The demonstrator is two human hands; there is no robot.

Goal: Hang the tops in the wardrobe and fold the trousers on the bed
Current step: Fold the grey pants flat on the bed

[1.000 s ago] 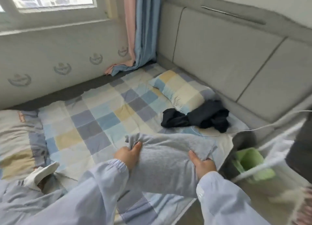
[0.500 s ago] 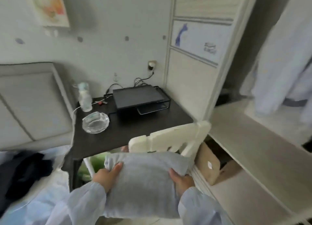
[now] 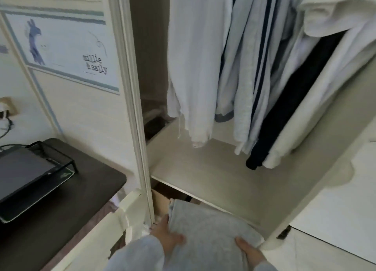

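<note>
The folded grey trousers (image 3: pixel 205 230) are held flat between both hands at the bottom of the view, in front of the open wardrobe. My left hand (image 3: pixel 165 237) grips their left edge, thumb on top. My right hand (image 3: pixel 251 250) grips the right edge, thumb on top too. The bundle's far end points under the wardrobe shelf (image 3: pixel 215 175). Above the shelf hang several tops (image 3: pixel 240 67), white, pale blue, striped and dark navy. The bed is out of view.
A dark bedside table (image 3: pixel 85 191) with a black tablet on a stand (image 3: pixel 26 173) stands at the left. A white rail (image 3: pixel 114 226) runs beside it. A cardboard box (image 3: pixel 160 201) sits under the shelf. The wardrobe's sliding door frame (image 3: pixel 134 99) rises beside my left hand.
I have turned from the bed, past the bedside table, to the open wardrobe. Both hands carried the folded grey trousers along and now hold them near the space under the shelf.
</note>
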